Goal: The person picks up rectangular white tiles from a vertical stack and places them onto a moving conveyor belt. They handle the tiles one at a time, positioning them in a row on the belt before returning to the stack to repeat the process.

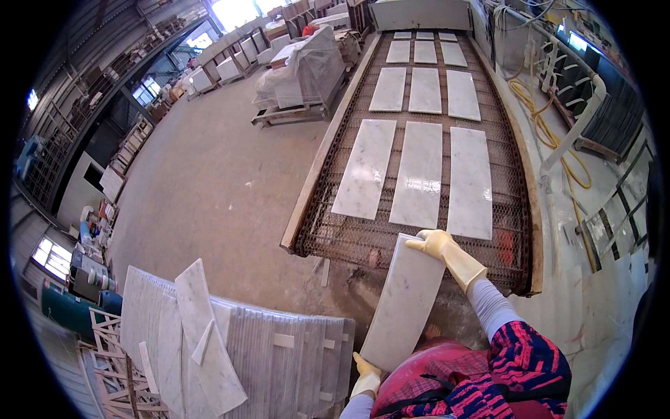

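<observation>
Between my two gloved hands a long white marble tile (405, 304) with faint grey veins is held at a slant, just off the near end of the mesh conveyor (419, 246). My right hand (447, 253), in a pale yellow rubber glove, is closed over the tile's far end. At its near end, my left hand (366, 377) grips the lower left corner, in the same kind of glove. Rows of similar tiles (417, 174) lie flat on the conveyor, the closest ones shiny as if wet. Left of me stands a dense stack of tiles (279, 349) on edge.
Some loose tile pieces (209, 342) lean against the stack. A wooden rail (328, 150) borders the conveyor's left side. Farther off stands a plastic-wrapped load (303, 70) on a pallet. At right are a yellow hose (541, 119) and a pipe frame (579, 119).
</observation>
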Action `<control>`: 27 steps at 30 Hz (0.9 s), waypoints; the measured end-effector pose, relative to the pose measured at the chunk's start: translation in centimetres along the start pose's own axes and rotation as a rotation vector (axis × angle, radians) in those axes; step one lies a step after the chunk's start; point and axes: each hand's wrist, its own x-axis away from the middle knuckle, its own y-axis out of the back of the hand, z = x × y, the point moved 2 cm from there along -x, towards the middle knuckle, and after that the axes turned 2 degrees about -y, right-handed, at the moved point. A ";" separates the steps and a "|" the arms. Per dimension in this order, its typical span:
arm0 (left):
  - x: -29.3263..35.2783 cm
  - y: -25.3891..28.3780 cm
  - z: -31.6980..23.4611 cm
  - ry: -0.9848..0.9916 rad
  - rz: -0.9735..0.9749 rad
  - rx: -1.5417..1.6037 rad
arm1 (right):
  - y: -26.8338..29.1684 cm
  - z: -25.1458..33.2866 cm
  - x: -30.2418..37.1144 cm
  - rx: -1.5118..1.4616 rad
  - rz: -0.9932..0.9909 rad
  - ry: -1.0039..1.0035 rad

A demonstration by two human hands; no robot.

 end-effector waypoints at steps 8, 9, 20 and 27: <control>-2.5 1.9 0.4 -0.029 -0.028 -0.060 | 0.4 0.0 0.1 -0.018 -0.011 0.004; -2.3 2.0 0.3 -0.045 -0.041 -0.072 | 0.4 0.1 -0.1 -0.012 -0.007 0.011; 5.5 -4.4 0.4 -0.030 -0.050 -0.066 | 0.4 -0.4 -0.8 0.063 -0.027 0.029; 3.9 -3.3 1.0 -0.061 -0.042 -0.077 | 0.6 -0.7 -1.4 0.020 0.000 0.039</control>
